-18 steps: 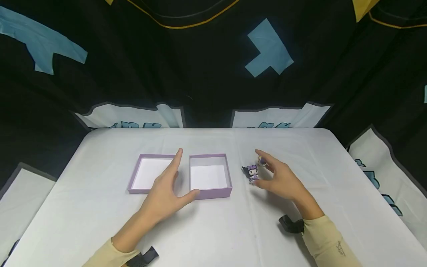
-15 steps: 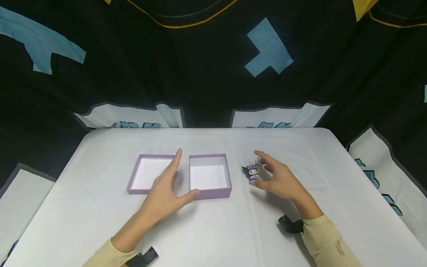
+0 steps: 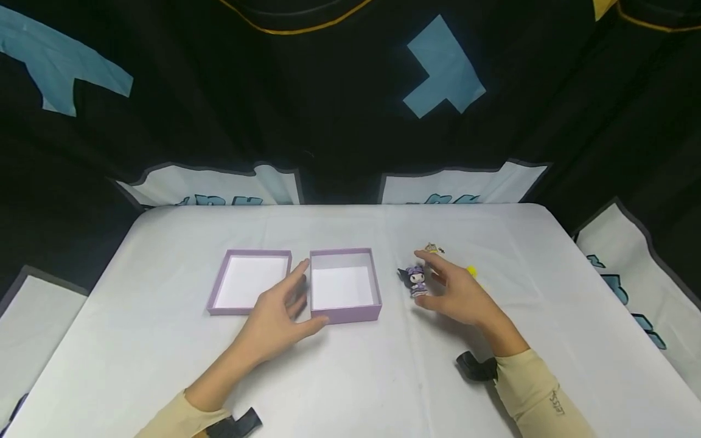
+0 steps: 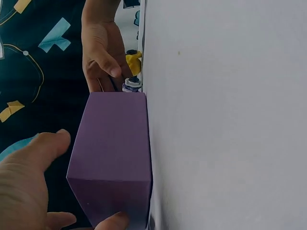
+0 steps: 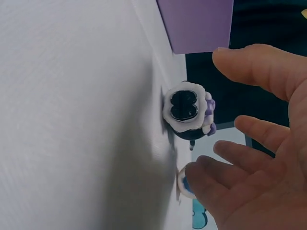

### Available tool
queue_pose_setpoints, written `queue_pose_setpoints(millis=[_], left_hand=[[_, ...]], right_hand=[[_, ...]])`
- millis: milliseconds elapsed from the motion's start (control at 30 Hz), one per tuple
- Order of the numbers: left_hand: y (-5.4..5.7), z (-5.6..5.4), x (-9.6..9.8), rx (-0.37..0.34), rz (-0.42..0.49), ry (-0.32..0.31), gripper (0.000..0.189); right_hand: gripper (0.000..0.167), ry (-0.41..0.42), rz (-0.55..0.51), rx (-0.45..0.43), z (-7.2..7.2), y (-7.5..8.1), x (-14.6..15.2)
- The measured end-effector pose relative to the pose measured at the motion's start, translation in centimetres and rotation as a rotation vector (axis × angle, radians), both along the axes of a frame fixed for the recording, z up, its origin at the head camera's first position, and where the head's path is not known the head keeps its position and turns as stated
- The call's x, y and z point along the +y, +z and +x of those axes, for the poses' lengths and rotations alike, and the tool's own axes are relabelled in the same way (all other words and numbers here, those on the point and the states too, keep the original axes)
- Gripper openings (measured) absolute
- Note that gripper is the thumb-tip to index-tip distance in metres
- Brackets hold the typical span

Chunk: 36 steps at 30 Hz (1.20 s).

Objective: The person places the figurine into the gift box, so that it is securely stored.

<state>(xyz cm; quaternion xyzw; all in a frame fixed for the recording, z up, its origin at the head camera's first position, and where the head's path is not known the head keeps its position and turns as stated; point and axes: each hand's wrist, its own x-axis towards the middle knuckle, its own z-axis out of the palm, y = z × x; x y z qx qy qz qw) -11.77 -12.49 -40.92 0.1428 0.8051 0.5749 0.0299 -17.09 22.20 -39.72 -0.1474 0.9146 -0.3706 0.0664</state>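
Observation:
In the head view, an open lilac box [image 3: 344,286] stands mid-table. Close at its left side is my left hand [image 3: 276,319], thumb stretched past the front left corner; fingers are spread and loosely bent. One fingertip [image 4: 114,222] overlaps the box wall in the left wrist view, though contact is hard to judge. My right hand [image 3: 457,292] hovers with thumb and fingers apart beside a small black-and-purple figurine [image 3: 412,281]. From the right wrist, this figurine [image 5: 187,109] lies base toward the camera, with a gap to the fingers.
A shallow lilac lid [image 3: 249,283] lies left of the box. Beyond my right fingertips sits another small figurine [image 3: 432,247], and a yellow item [image 3: 472,271] peeks out behind that hand. A dark patterned curtain [image 3: 328,103] hangs behind the white table [image 3: 350,383].
My left fingers have come down and in toward the box's left side. The right hand has barely shifted. The head view has tilted slightly, and the back figurine and yellow item now show more.

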Motion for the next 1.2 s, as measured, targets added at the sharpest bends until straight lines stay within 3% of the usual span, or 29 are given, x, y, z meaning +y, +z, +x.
queue_pose_setpoints(millis=[500,733,967,1200], left_hand=[[0.0,-0.3,0.3,0.014,-0.016,-0.017,0.085],[0.0,-0.3,0.2,-0.019,0.001,-0.016,0.083],[-0.1,-0.1,-0.1,-0.04,-0.013,-0.003,0.083],[-0.1,0.0,-0.1,-0.035,-0.012,-0.003,0.083]], right_hand=[[0.067,0.052,-0.145,-0.016,-0.6,-0.8,0.8],[0.058,0.049,-0.131,-0.008,-0.6,-0.8,0.8],[0.055,0.049,-0.218,-0.049,-0.7,-1.1,0.7],[0.053,0.008,-0.232,-0.068,-0.6,-1.2,0.8]])
